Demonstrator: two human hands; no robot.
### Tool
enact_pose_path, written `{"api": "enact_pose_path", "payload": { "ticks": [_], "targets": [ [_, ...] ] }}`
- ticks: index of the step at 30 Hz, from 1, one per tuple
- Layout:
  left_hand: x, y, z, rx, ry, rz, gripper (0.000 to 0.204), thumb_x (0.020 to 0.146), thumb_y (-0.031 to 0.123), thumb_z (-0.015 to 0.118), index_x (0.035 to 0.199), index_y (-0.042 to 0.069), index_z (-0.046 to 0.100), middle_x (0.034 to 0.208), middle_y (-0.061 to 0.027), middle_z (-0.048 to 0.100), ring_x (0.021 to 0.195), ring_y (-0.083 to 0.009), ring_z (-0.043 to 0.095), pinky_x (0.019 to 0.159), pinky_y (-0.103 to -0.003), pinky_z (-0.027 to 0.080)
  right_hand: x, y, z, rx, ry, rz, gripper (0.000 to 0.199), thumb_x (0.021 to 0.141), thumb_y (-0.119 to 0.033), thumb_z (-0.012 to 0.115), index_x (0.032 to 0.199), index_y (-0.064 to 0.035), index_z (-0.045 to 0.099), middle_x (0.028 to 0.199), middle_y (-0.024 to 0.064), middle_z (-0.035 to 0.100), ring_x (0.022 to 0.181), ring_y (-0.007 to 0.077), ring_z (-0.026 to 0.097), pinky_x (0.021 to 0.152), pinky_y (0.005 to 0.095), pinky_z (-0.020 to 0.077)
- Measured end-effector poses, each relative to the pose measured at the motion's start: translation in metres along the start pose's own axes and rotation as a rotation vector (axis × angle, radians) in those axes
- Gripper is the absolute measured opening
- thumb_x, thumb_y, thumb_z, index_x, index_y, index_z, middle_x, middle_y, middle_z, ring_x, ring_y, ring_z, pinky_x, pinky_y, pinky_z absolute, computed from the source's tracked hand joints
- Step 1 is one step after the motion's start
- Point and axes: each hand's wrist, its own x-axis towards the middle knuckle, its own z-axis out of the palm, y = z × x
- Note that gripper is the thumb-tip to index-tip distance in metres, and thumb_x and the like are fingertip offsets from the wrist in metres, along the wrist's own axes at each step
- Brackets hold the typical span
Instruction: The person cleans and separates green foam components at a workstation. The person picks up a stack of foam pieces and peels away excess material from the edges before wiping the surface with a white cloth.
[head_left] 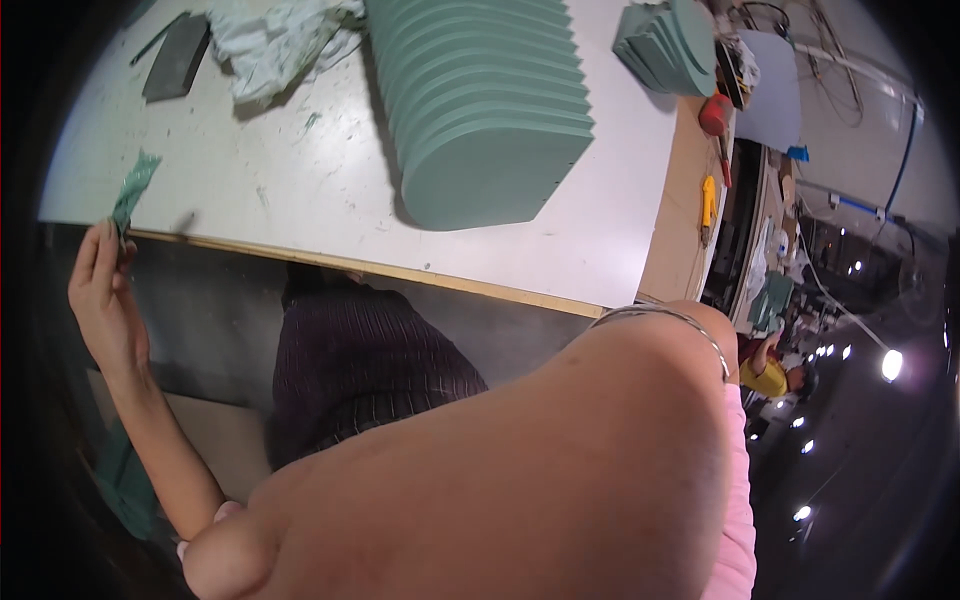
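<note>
The left hand is at the near edge of the white table, way over on the left. Its thumb and fingers pinch together on the bottom end of a shiny, crumpled green strip. The rest of the strip pokes up past the fingertips, leaning a bit to the right. I cannot tell if it touches the table.

The right arm is big and close, with a silver bangle on it. I cannot tell if the right hand is open or closed.

A long row of green pads sits well to the right of the strip. A white cloth and a dark gray block lie beyond it.
</note>
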Motion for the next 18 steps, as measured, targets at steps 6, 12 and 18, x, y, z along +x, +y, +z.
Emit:
{"api": "enact_pose_path", "payload": {
  "ticks": [6,12,18],
  "targets": [
    [-0.005,-0.020,-0.002,-0.107,0.006,-0.013,0.025,0.098,0.012,0.059,0.117,-0.003,0.065,0.106,-0.0041,0.065,0.091,-0.0101,0.059,0.087,-0.026,0.047,0.001,0.016,-0.004,-0.143,-0.070,0.038,0.019,0.059,-0.013,0.073,0.077,-0.0052,0.073,0.071,0.0110,0.061,0.080,0.0279,0.060,0.071,0.0362,0.0460],
    [-0.017,-0.023,0.000,-0.136,-0.029,-0.022,0.024,0.098,0.012,0.060,0.115,-0.001,0.067,0.105,-0.0033,0.066,0.090,-0.0091,0.058,0.084,-0.025,0.047,-0.007,0.029,-0.012,-0.962,0.048,0.291,0.007,0.067,-0.014,0.065,0.066,-0.0146,0.071,0.070,0.0081,0.064,0.081,0.0256,0.061,0.068,0.0350,0.0448],
    [-0.019,-0.018,-0.012,-0.087,0.000,-0.052,0.022,0.097,0.012,0.061,0.113,-0.001,0.068,0.099,-0.0015,0.066,0.083,-0.0070,0.056,0.078,-0.022,0.046,0.017,0.019,0.028,-1.608,-0.722,0.625,0.013,0.078,-0.028,0.065,0.076,-0.0174,0.072,0.091,-0.0008,0.063,0.099,0.0202,0.054,0.074,0.0335,0.0407]
  ]
}}
